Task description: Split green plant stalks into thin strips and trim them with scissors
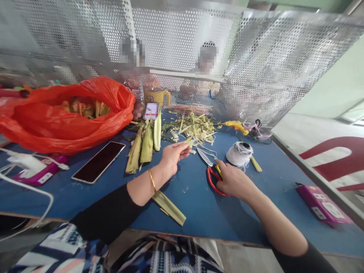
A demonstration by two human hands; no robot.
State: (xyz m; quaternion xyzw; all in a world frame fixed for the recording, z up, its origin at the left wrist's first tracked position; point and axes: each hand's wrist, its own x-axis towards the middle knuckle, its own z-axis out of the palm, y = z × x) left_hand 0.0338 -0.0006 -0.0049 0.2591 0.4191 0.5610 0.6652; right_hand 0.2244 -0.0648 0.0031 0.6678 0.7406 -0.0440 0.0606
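Observation:
My left hand [174, 154], with a gold bangle at the wrist, pinches a small pale green piece of plant stalk [190, 142] between thumb and fingers. To its right, my right hand [231, 179] has its fingers closed at the red and yellow handles of a pair of scissors [209, 175]. The metal blades point away to the upper left, just above the blue table. Under my left forearm lies a flat strip of stalk [170, 209]. Several thick cut stalks [146, 144] lie left of my left hand. Beyond both hands spreads a heap of thin green shavings [196, 127].
A white thread spool [239, 154], a yellow glue gun [237, 126] and glasses [260, 133] lie right. Left are a phone [99, 162], an orange plastic bag [113, 102] and a purple power strip [42, 170]. Another purple box [322, 206] is far right. A perforated metal screen [182, 41] stands behind.

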